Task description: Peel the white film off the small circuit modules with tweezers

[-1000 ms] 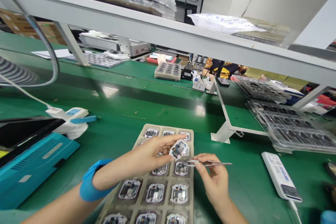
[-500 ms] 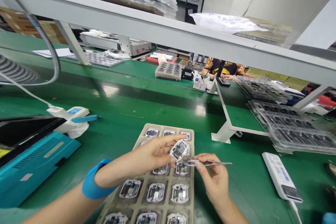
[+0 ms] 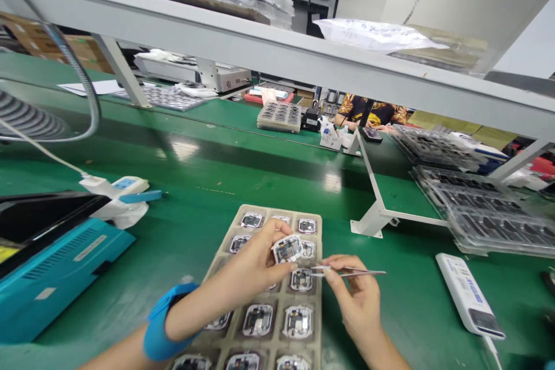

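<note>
My left hand (image 3: pixel 264 251), with a blue band on the wrist, grips a small white-framed circuit module (image 3: pixel 288 249) by its edges, tilted above the tray. Pinched in my right hand (image 3: pixel 355 289) is a pair of metal tweezers (image 3: pixel 359 272), tips pointing left, just below and right of the held module. Beneath both lies a beige compartment tray (image 3: pixel 281 347) with rows of similar modules, one of them (image 3: pixel 299 321) lying flat in its pocket. My left forearm hides some of the tray's pockets.
A white power strip (image 3: pixel 470 295) lies on the right. To the left stand a teal device (image 3: pixel 65 277) and a white plug adapter (image 3: pixel 125 202). A metal shelf (image 3: pixel 277 52) crosses overhead, its foot (image 3: pixel 368 222) beyond my right hand. Clear trays (image 3: pixel 494 208) and a person (image 3: pixel 373 111) are farther back.
My left hand has shifted slightly left and turned the module to a flatter angle, uncovering a tray pocket behind it. The right hand with the tweezers has stayed nearly still.
</note>
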Tool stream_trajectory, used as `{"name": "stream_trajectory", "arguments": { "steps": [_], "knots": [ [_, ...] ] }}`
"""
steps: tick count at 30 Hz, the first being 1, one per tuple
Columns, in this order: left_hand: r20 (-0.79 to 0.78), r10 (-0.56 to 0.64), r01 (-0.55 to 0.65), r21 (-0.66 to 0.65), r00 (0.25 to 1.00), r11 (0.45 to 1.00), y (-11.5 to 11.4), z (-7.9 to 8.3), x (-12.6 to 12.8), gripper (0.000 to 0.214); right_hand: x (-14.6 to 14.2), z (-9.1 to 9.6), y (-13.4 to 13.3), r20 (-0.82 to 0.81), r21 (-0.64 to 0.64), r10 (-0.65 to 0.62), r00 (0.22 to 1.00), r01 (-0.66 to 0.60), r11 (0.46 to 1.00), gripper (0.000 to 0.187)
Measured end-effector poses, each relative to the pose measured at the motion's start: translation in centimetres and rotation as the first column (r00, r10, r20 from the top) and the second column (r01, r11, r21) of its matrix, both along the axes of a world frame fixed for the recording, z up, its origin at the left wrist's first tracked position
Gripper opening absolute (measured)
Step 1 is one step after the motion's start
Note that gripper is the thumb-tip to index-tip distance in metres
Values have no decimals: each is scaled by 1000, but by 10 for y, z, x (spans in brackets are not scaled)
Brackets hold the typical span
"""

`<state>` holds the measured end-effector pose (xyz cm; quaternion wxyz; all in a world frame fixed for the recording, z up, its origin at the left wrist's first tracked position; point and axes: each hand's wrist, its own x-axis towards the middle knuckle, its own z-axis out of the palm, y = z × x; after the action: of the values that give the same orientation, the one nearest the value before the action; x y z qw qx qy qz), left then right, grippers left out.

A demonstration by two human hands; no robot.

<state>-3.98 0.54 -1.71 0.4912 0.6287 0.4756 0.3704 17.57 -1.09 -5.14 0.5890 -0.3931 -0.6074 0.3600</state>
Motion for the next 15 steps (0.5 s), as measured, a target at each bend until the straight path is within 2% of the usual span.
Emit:
{"name": "stream_trajectory", "arguments": {
  "steps": [3, 7, 10, 15],
  "knots": [
    [-65, 21, -17, 61, 998, 998, -4, 7, 0, 26, 0, 0, 0, -2, 0, -6, 1000, 6, 1000, 6],
    [-214, 49, -4, 203, 976, 979, -9, 11, -3, 27, 0, -2, 1, 0, 2, -4, 1000, 4, 1000, 4],
    [-287, 74, 13, 290, 955, 957, -11, 10, -4, 29, 1, -4, 1, 1, 0, 6, 1000, -6, 1000, 2],
    [-301, 94, 14, 337, 949, 942, -10, 4, -5, 32, 1, -6, 1, 4, -7, 14, 1000, -14, 1000, 4]
  ]
}}
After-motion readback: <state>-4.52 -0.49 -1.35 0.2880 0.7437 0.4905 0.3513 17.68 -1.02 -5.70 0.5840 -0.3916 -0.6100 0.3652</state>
